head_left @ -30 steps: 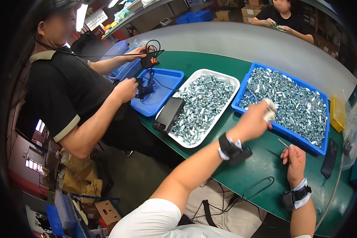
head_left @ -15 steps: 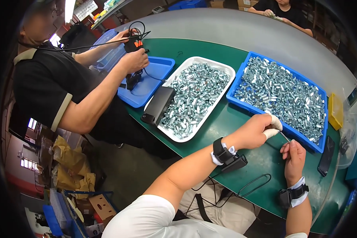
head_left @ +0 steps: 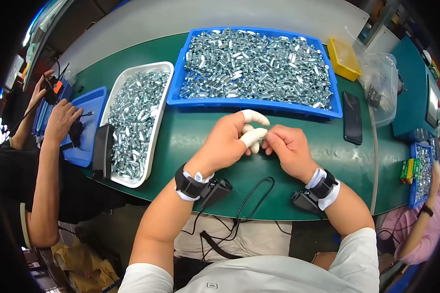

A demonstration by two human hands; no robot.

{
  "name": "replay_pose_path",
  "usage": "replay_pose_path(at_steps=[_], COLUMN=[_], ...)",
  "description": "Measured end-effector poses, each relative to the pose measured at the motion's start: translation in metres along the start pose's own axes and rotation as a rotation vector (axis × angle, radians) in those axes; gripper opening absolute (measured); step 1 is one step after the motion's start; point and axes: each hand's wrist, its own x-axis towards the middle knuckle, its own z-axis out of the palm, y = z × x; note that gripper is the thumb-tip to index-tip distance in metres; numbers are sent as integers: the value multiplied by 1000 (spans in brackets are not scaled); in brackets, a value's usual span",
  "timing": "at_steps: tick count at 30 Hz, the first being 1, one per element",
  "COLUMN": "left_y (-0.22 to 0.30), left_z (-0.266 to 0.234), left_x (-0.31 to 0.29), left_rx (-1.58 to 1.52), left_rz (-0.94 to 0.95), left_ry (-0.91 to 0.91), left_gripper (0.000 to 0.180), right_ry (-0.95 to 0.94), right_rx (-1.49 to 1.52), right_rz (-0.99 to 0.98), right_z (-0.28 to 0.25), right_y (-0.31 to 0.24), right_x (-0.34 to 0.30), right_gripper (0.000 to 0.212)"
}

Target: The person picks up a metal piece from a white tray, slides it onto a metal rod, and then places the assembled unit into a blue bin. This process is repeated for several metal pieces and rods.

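Note:
My left hand (head_left: 230,139), with pale finger cots on several fingers, is above the green table. Its covered thumb curls in toward the fingertips while the index finger arches over. Against it rests my right hand (head_left: 289,149), thumb and fingers pinched together. Whatever lies between the fingertips is hidden. Just beyond both hands stands a blue tray (head_left: 215,101) heaped with small shiny metal hex pieces (head_left: 259,66). Left of it, a white tray (head_left: 154,132) holds more such pieces, and a black box-shaped device (head_left: 102,152) leans over its near left edge.
A black phone (head_left: 352,117) and a yellow bin (head_left: 344,58) are right of the blue tray, near a clear plastic bag (head_left: 380,88). Black cable (head_left: 254,202) loops at the table's front edge. A co-worker's hands (head_left: 61,119) handle a device at left; another person's arm (head_left: 420,219) is at right.
The view has swung right, so the trays appear farther left. My hands have come together at the fingertips; the thin metal rod seen between them earlier no longer shows.

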Motion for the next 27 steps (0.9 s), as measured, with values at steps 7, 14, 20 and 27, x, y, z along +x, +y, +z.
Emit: replay_pose_path(at_steps=[7,14,20,27], left_y=[-9,-13,-9,12], left_z=[5,6,-1,-31], left_x=[-3,-2,-2,-26], left_rx=[355,289,427,496], left_rz=[333,481,385,365], left_ry=[110,101,181,622], left_gripper=[25,11,14,15], right_ry=[-130,-4,-15,77], right_rx=[276,216,131,203], right_rz=[270,244,173,158], right_z=[-6,-4,-1,-2], right_y=[2,-1,-5,3], right_x=[5,3,1,2], right_gripper=[35,35,39,41])
